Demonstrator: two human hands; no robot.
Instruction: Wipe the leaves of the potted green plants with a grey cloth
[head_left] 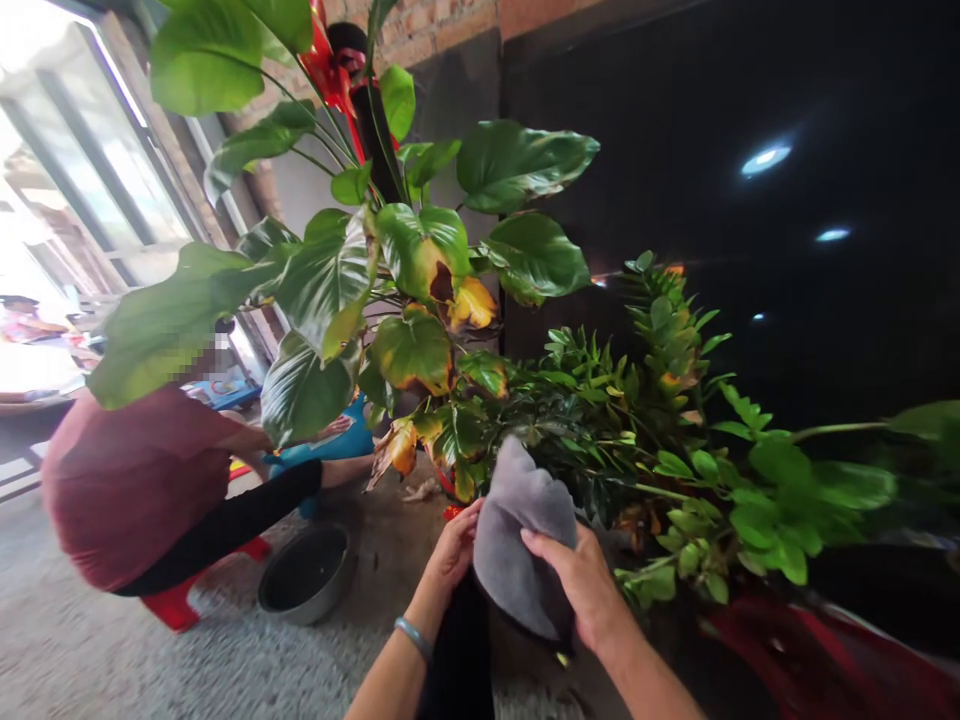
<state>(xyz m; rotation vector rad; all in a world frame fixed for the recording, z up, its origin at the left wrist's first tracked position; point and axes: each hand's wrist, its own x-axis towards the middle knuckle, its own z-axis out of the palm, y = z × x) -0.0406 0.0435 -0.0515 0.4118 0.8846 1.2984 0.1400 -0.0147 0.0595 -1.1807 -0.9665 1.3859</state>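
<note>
Just below the big leafy plant [390, 290], the left hand [452, 548] and right hand [577, 580] pinch a soft gray cloth [517, 545]; fingers closed on its edges, it looks light, floppy, easy to bunch

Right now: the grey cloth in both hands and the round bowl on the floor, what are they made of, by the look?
Grey cloth: soft fabric, likely microfibre or fleece; matte, slightly fuzzy, folding limply between the left hand and right hand.
Bowl: probably metal, maybe steel or aluminium; thin rolled rim, dull grey sheen, dark inside. Plastic cannot be ruled out.
</note>
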